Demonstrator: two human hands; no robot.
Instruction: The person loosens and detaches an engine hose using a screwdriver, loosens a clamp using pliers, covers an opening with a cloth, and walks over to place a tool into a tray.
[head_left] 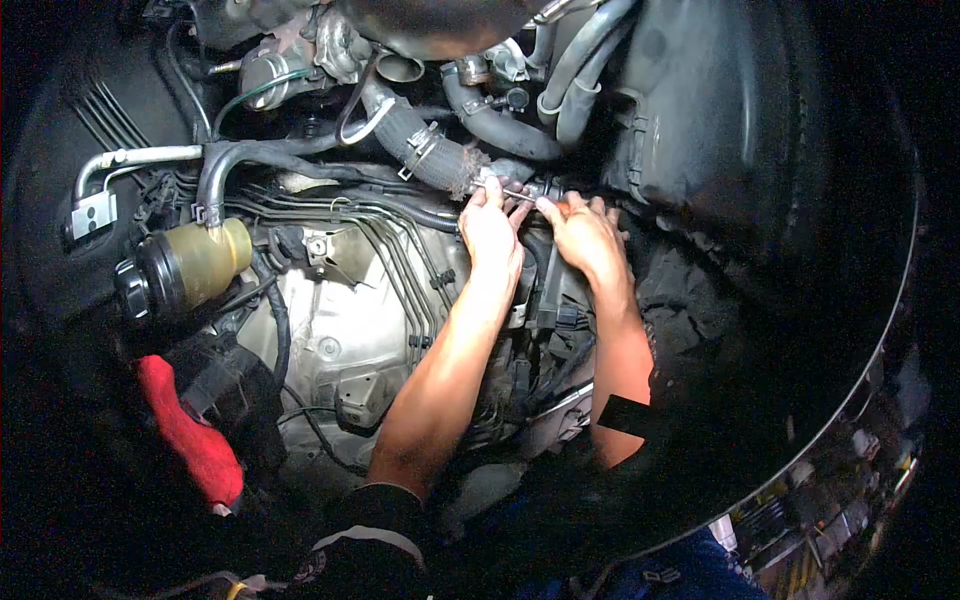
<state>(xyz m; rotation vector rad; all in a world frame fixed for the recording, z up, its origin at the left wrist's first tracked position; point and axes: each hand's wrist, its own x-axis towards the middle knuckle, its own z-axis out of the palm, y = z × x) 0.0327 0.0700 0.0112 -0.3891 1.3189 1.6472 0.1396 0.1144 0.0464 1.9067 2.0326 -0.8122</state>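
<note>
- Black sleeve (pixel 375 555), below L hand (pixel 490 232).
- L hand: at frayed end of hose (pixel 428 152); grip can't tell.
- R hand (pixel 590 240): closed on orange-handled tool (pixel 564 209), shaft twd L hand.

Reservoir (pixel 208 258), yellowed, with black cap (pixel 132 288): lies tilted at left. Red elongated item (pixel 192 435): lies near left. Holed bracket plate (pixel 94 216): left, just beside a bent metal pipe (pixel 150 156). Thin green tube (pixel 255 92): curves, far left. Grey hoses (pixel 590 75): bend, far, right of centre. Large panel (pixel 690 100): stands at right.
</note>
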